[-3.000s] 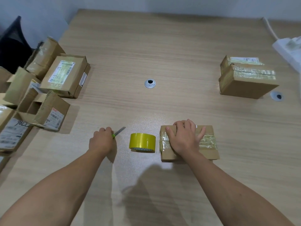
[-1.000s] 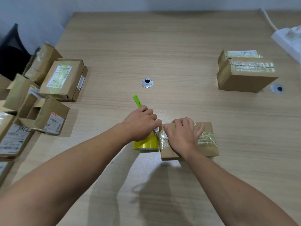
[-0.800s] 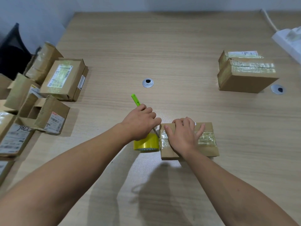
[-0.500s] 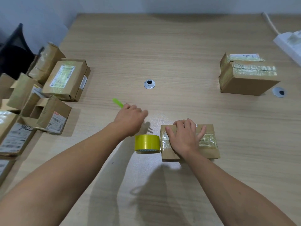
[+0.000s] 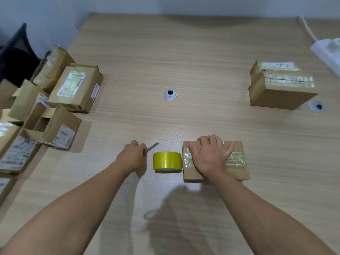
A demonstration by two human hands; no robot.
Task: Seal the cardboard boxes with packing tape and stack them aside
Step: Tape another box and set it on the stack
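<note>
A small cardboard box (image 5: 237, 168) with clear tape across its top lies on the wooden table (image 5: 184, 61) near me. My right hand (image 5: 209, 153) lies flat on that box, fingers spread. A roll of yellow packing tape (image 5: 167, 162) stands on its side against the box's left end. Left of the roll, my left hand (image 5: 131, 157) is closed around a utility knife (image 5: 152, 146), whose grey blade points up and to the right. A stack of taped boxes (image 5: 279, 89) stands at the far right.
Several cardboard boxes (image 5: 75, 87), some with open flaps (image 5: 53, 126), crowd the table's left edge. Two round cable grommets (image 5: 170, 94) (image 5: 316, 106) are set in the tabletop. A white power strip (image 5: 329, 50) lies at the right edge. A dark chair (image 5: 14, 57) stands at far left.
My left hand, which reached over the tape roll to the box's left end with the knife, has drawn back to the left of the roll. The right hand stayed on the box.
</note>
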